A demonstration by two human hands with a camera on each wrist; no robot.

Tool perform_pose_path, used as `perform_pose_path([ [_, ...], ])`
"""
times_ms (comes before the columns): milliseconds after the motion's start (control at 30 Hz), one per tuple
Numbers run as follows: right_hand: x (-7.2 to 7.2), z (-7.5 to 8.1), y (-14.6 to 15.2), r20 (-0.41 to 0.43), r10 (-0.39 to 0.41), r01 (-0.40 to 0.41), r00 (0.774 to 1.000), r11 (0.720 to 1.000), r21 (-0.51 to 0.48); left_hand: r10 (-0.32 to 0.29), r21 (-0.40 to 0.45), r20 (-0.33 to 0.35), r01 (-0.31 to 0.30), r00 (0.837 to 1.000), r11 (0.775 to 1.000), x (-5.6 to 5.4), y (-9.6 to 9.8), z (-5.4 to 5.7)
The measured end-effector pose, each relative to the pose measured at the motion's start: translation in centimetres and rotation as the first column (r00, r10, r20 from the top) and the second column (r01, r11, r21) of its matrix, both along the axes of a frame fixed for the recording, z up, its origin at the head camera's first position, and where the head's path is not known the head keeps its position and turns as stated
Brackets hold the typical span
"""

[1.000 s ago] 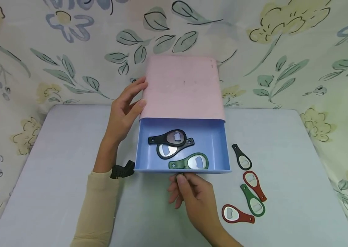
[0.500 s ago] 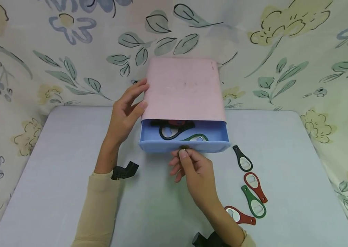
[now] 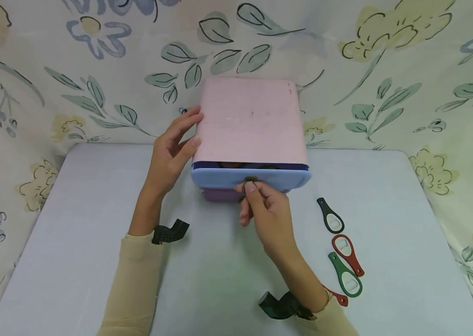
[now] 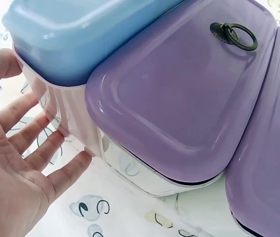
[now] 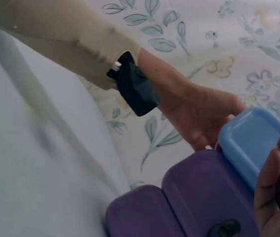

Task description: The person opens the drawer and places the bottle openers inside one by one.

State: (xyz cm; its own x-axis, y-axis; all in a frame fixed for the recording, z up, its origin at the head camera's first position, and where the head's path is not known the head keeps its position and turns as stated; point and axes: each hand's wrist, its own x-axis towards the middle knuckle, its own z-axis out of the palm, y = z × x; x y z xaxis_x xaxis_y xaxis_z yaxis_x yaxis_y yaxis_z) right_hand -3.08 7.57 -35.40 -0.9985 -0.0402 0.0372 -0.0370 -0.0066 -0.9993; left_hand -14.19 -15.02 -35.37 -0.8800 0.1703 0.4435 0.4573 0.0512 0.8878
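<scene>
A pink drawer cabinet point(image 3: 253, 121) stands at the back middle of the table. Its blue top drawer point(image 3: 215, 178) sticks out slightly, leaving a narrow dark gap above the front, where the contents are mostly hidden. The right hand point(image 3: 272, 217) pinches the dark metal ring pull point(image 3: 251, 179) on that drawer's front. Against the cabinet's left side rests the left hand point(image 3: 165, 156), with its fingers fairly straight and spread in the left wrist view. Below the blue drawer, a purple drawer point(image 4: 169, 94) with its own ring pull point(image 4: 241, 37) is closed.
On the right of the table lie a black bottle opener point(image 3: 330, 216), a red bottle opener point(image 3: 347, 254) and a green bottle opener point(image 3: 345, 275). Another red bottle opener point(image 3: 339, 297) is partly covered by the right arm. Flowered cloth point(image 3: 387, 84) hangs behind the table.
The right hand has pushed the blue drawer inward, away from the person, until it is nearly closed. The bottle openers inside have gone under the pink top. The left hand stays at the cabinet's side.
</scene>
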Motion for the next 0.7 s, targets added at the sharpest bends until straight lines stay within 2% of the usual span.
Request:
perform_pose_path([
  [300,-1.6,0.1,-0.6,0.028,-0.009,0.012,1.0,0.994,-0.104,-0.015,0.021,-0.021,0.016,1.0,1.0,-0.2,0.0,0.0],
  [700,-2.0,-0.3,-0.3,0.009,-0.003,0.004,1.0,0.997,-0.083,-0.003,0.02,-0.01,0.003,1.0,1.0,0.0,0.1,0.1],
])
